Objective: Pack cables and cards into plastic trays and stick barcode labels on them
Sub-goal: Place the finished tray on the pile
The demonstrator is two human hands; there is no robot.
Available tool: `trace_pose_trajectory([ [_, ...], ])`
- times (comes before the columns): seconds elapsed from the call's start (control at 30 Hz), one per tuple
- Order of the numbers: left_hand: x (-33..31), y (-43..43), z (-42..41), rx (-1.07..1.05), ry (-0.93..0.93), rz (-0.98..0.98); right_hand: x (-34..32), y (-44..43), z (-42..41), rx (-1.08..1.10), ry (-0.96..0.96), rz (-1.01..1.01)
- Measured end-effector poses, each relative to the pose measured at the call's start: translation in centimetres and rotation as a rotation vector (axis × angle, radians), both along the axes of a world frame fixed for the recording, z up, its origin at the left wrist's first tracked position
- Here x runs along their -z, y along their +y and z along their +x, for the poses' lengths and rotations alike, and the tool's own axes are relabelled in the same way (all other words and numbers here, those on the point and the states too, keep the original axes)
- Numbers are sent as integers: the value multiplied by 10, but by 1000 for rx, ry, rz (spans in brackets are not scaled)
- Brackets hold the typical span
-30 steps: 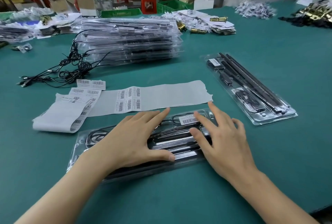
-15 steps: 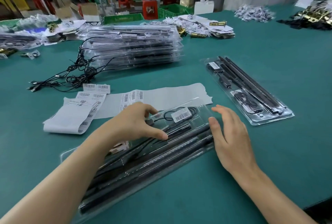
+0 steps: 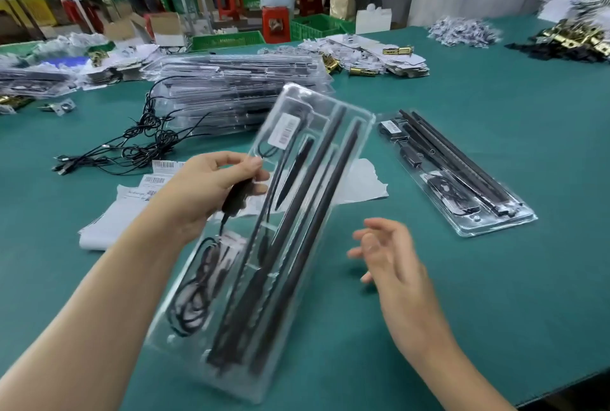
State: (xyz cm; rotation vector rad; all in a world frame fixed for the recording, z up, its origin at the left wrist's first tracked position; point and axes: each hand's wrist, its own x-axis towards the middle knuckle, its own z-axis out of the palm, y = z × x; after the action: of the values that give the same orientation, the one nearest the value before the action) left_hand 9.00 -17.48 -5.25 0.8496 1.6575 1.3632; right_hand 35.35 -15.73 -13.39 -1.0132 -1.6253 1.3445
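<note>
My left hand (image 3: 211,189) grips the left edge of a clear plastic tray (image 3: 350,199) and holds it tilted up off the green table (image 3: 495,295). The tray carries long black strips, a coiled black cable and a white barcode label (image 3: 284,130) near its far end. My right hand (image 3: 386,252) hovers to the right of the tray with fingers apart, holding nothing. A strip of barcode labels (image 3: 158,176) on white backing paper lies under and behind the lifted tray.
A second packed tray (image 3: 525,222) lies flat to the right. A stack of packed trays (image 3: 237,90) stands behind, with loose black cables (image 3: 132,150) to its left. Paper and brass parts pile along the far edge. A person stands at a far bench.
The tray lay flat under both hands, then my left hand lifted and swung its far end up and away. My right hand came off the tray and now hangs free beside it.
</note>
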Motion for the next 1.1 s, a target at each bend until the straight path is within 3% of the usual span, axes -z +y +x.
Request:
trace_pose_trajectory([
  [0.07, 3, 3, 5, -93, -125, 101, 1, -8, -4, -188, 13, -213],
  [0.17, 14, 5, 13, -165, -258, 204, 0, -10, -2, -264, -19, -270],
  [0.53, 61, -11, 23, 53, -261, 128, -8, 35, 30, -161, -26, -277],
  [0.7, 70, -12, 25, -10, -324, 165, -9, 41, 30, -178, 49, -344],
  [0.87, 74, -14, 25, -153, -493, 246, 0, 25, 26, -186, 397, -516],
  [1.0, 78, -14, 31, -246, -501, 276, 6, 1, 0, -50, 282, -500],
  [1.1, 80, -17, 32, -226, -443, 283, 6, -4, -9, 60, 312, -467],
])
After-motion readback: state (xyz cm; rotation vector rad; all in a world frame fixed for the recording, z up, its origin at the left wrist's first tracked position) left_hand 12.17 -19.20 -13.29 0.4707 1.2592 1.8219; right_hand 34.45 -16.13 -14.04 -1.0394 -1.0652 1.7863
